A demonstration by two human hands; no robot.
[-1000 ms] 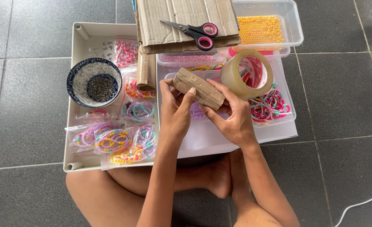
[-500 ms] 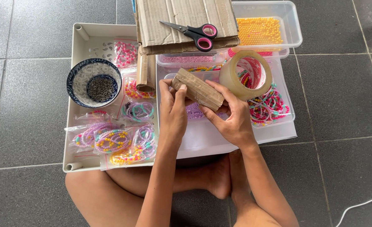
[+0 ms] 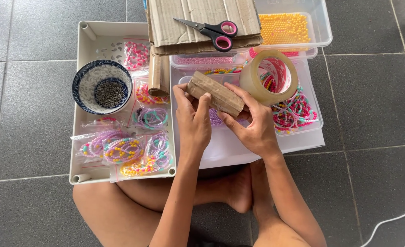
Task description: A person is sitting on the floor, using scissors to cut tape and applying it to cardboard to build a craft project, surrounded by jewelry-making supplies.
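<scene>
Both hands hold a rolled piece of brown cardboard (image 3: pixel 214 93) above a clear plastic box. My left hand (image 3: pixel 193 121) grips its left end, fingers curled over the edge. My right hand (image 3: pixel 252 126) wraps around its right end from below. A roll of clear packing tape (image 3: pixel 268 77) stands on its side just beyond my right hand, touching or nearly touching the fingertips. Another cardboard roll (image 3: pixel 158 75) lies to the left of the held one.
A white tray (image 3: pixel 81 100) holds bagged bead bracelets (image 3: pixel 122 151) and a blue-rimmed bowl (image 3: pixel 101 87) of small dark pieces. Pink-handled scissors (image 3: pixel 211 31) lie on flat cardboard (image 3: pixel 175 23). Clear boxes hold yellow beads (image 3: pixel 282 27) and loose bracelets (image 3: pixel 296 112). A white cable (image 3: pixel 394 219) crosses the grey tiled floor.
The hands and the cardboard roll have stayed almost still; my left fingers shifted slightly on the roll's left end.
</scene>
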